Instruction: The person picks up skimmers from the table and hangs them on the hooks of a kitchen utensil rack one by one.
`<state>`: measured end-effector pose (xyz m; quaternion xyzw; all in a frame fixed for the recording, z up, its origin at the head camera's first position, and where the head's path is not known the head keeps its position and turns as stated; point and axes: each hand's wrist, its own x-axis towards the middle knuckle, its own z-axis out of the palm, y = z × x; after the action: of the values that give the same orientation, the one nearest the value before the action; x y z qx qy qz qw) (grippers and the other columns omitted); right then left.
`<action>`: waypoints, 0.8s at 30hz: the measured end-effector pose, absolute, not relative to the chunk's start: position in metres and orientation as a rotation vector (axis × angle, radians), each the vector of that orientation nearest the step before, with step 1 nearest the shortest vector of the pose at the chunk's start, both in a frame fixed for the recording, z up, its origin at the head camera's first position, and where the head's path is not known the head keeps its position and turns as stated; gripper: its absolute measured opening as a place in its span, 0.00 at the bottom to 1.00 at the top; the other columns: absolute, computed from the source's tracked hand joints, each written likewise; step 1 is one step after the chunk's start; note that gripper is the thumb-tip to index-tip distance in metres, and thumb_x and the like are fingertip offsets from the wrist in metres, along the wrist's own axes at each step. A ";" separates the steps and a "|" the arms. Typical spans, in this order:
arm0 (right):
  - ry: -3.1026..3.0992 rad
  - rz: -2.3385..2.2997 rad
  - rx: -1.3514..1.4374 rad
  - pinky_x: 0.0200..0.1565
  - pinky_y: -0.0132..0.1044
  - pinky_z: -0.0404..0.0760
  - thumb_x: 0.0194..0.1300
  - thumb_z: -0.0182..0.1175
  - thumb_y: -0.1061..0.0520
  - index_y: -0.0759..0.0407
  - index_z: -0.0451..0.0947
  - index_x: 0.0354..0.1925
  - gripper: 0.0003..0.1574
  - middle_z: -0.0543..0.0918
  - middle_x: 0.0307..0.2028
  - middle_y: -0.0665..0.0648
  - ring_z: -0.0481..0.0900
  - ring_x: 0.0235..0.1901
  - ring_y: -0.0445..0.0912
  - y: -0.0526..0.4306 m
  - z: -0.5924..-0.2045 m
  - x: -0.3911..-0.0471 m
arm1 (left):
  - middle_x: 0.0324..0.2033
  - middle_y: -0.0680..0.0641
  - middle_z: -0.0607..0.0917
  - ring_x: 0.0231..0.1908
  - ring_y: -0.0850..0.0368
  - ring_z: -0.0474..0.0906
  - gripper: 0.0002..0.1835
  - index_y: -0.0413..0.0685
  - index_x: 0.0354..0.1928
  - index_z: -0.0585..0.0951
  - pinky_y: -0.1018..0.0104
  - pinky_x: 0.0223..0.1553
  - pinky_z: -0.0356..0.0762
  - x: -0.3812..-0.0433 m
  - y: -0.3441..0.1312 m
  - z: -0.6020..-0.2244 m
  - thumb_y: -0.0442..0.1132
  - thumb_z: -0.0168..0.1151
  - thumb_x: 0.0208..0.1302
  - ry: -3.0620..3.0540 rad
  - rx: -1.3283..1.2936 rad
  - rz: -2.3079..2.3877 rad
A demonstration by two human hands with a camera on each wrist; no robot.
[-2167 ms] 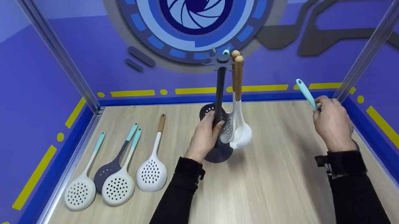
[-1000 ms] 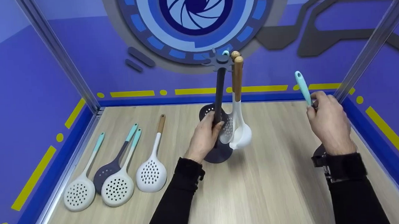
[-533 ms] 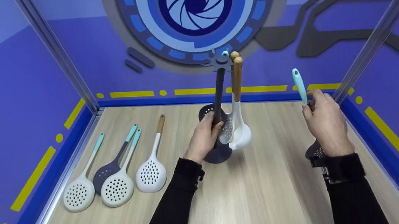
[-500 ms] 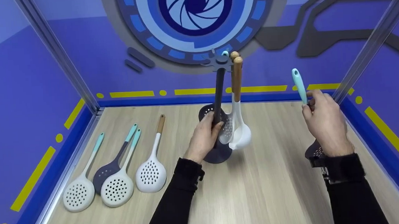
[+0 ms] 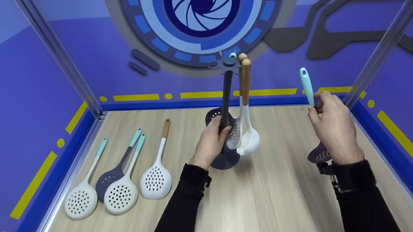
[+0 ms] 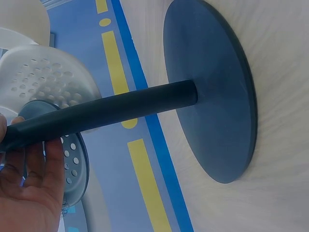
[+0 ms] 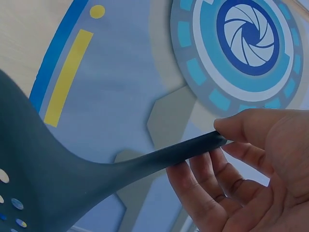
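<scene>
My left hand (image 5: 208, 141) grips the black pole of a utensil stand (image 5: 227, 93), its round base on the table. Hanging from the stand are a white ladle (image 5: 252, 142) with a wooden handle, a dark perforated skimmer (image 5: 213, 113) and a pale perforated one (image 5: 234, 135), partly hidden. Off to the right, my right hand (image 5: 336, 127) pinches a dark skimmer (image 5: 307, 86) by its stem, below the mint handle. Its perforated head hangs low, partly behind the wrist. In the right wrist view, thumb and fingers touch the skimmer's dark stem (image 7: 159, 157).
Several skimmers lie on the left of the table: two pale ones (image 5: 81, 202) (image 5: 121, 196) with mint handles, a dark one (image 5: 106, 181) partly covered, and a white one (image 5: 156, 182) with a wooden handle. Blue panels (image 5: 176, 85) and metal posts (image 5: 63, 56) enclose the table.
My right hand has moved left and slightly up with the dark skimmer, and its head now shows beside the wrist. The left hand and the stand have stayed in place.
</scene>
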<state>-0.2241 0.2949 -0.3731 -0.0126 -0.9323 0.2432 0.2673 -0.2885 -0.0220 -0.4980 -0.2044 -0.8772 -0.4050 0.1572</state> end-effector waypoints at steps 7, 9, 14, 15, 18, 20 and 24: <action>-2.497 0.667 -0.017 0.40 0.54 0.81 0.69 0.58 0.57 0.58 0.73 0.59 0.21 0.81 0.43 0.61 0.84 0.43 0.57 0.288 -0.369 -0.221 | 0.44 0.56 0.78 0.43 0.63 0.78 0.19 0.57 0.61 0.71 0.63 0.48 0.80 -0.288 -0.022 -0.498 0.54 0.51 0.74 -2.517 -0.578 -1.168; -2.496 0.670 -0.014 0.40 0.54 0.81 0.69 0.58 0.56 0.57 0.73 0.59 0.21 0.80 0.44 0.61 0.83 0.43 0.56 0.286 -0.367 -0.220 | 0.44 0.56 0.78 0.43 0.62 0.78 0.19 0.57 0.61 0.71 0.63 0.48 0.80 -0.288 -0.022 -0.498 0.54 0.51 0.74 -2.516 -0.581 -1.171; -2.479 0.663 0.010 0.40 0.51 0.81 0.70 0.58 0.54 0.56 0.73 0.58 0.20 0.80 0.43 0.59 0.83 0.42 0.54 0.281 -0.365 -0.215 | 0.43 0.57 0.77 0.42 0.63 0.77 0.19 0.57 0.61 0.72 0.63 0.47 0.80 -0.288 -0.022 -0.499 0.54 0.50 0.74 -2.508 -0.585 -1.175; -2.474 0.658 0.015 0.39 0.51 0.81 0.70 0.58 0.53 0.56 0.73 0.58 0.20 0.80 0.42 0.59 0.83 0.42 0.54 0.280 -0.364 -0.215 | 0.42 0.57 0.77 0.41 0.63 0.77 0.18 0.57 0.60 0.72 0.64 0.46 0.79 -0.288 -0.022 -0.499 0.54 0.50 0.74 -2.509 -0.584 -1.177; -2.457 0.652 0.026 0.39 0.49 0.80 0.70 0.58 0.54 0.55 0.74 0.58 0.20 0.80 0.42 0.59 0.83 0.41 0.53 0.277 -0.363 -0.213 | 0.41 0.58 0.76 0.39 0.63 0.76 0.17 0.59 0.59 0.71 0.65 0.43 0.78 -0.288 -0.022 -0.499 0.54 0.50 0.74 -2.513 -0.580 -1.181; -2.452 0.646 0.028 0.39 0.48 0.79 0.70 0.58 0.54 0.55 0.74 0.58 0.20 0.81 0.41 0.58 0.83 0.41 0.52 0.275 -0.361 -0.212 | 0.40 0.58 0.76 0.38 0.63 0.75 0.16 0.60 0.58 0.71 0.66 0.42 0.78 -0.288 -0.022 -0.499 0.54 0.50 0.74 -2.518 -0.574 -1.184; -2.453 0.635 0.033 0.37 0.44 0.79 0.70 0.58 0.54 0.54 0.75 0.59 0.20 0.81 0.42 0.57 0.83 0.40 0.51 0.271 -0.359 -0.210 | 0.41 0.59 0.76 0.39 0.65 0.75 0.16 0.61 0.58 0.71 0.67 0.43 0.78 -0.288 -0.022 -0.499 0.53 0.51 0.74 -2.520 -0.568 -1.188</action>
<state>-0.2098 0.2708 -0.3587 0.0124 -0.9236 0.2392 0.2992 -0.2880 -0.0221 -0.4990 -0.1976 -0.8765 -0.4131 0.1487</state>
